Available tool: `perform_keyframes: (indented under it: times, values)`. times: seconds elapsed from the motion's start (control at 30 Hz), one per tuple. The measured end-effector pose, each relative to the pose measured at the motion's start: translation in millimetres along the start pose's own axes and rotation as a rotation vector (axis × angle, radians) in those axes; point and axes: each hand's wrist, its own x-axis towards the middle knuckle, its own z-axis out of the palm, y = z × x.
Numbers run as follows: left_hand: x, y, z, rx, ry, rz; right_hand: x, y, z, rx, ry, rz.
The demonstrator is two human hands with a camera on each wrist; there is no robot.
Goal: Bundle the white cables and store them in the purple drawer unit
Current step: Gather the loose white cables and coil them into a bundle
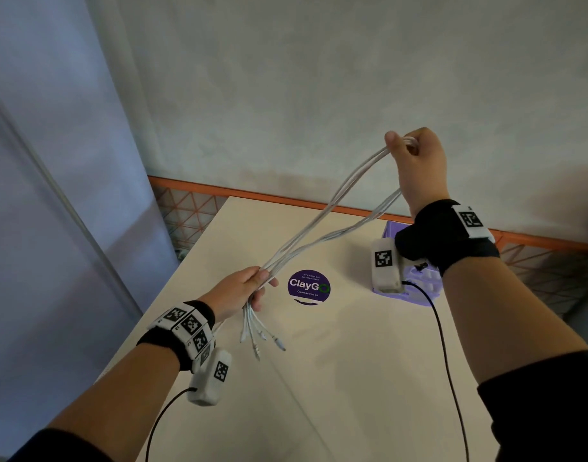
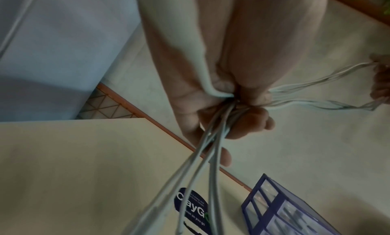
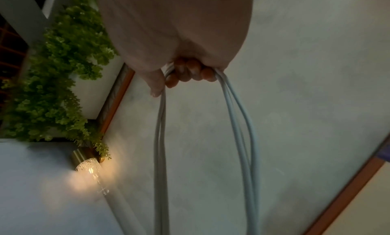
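Several white cables [image 1: 332, 208] stretch doubled between my hands above the table. My left hand [image 1: 249, 286] grips them low, near their plug ends [image 1: 259, 341], which dangle just over the tabletop. My right hand [image 1: 412, 151] is raised high and holds the folded loop of the cables [image 3: 238, 121] in its curled fingers [image 3: 190, 71]. In the left wrist view the fingers [image 2: 251, 121] close round the cable strands [image 2: 202, 155]. The purple drawer unit [image 1: 422, 288] stands at the table's far right, mostly hidden behind my right wrist; its clear drawers [image 2: 291, 212] show in the left wrist view.
The beige table [image 1: 319, 378] carries a round purple "ClayGo" sticker [image 1: 308, 287]. An orange wire rack [image 1: 192, 208] runs along the table's far edge against the wall. A wall lamp [image 3: 88, 165] and green plants [image 3: 59, 71] appear in the right wrist view.
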Motion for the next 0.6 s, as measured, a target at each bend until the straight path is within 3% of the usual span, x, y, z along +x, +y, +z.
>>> perform_keyframes:
  times: [0.23,0.4,0.5,0.6]
  values:
    - [-2.8,-0.6,3.7,0.050,-0.019,-0.020,4.4,3.3,3.1,-0.206,0.042,-0.193]
    - [-4.9,-3.7,4.9,0.136,0.046,-0.013,0.8,4.9,4.3,-0.290,0.055,-0.330]
    - [-5.9,-3.7,-0.7,0.116,0.135,-0.005,-0.4,11.1,2.8,-0.274,0.075,-0.310]
    - [-6.6,4.5,-8.2,0.047,0.235,-0.027,-5.1,28.4,0.3,-0.270,0.093,-0.189]
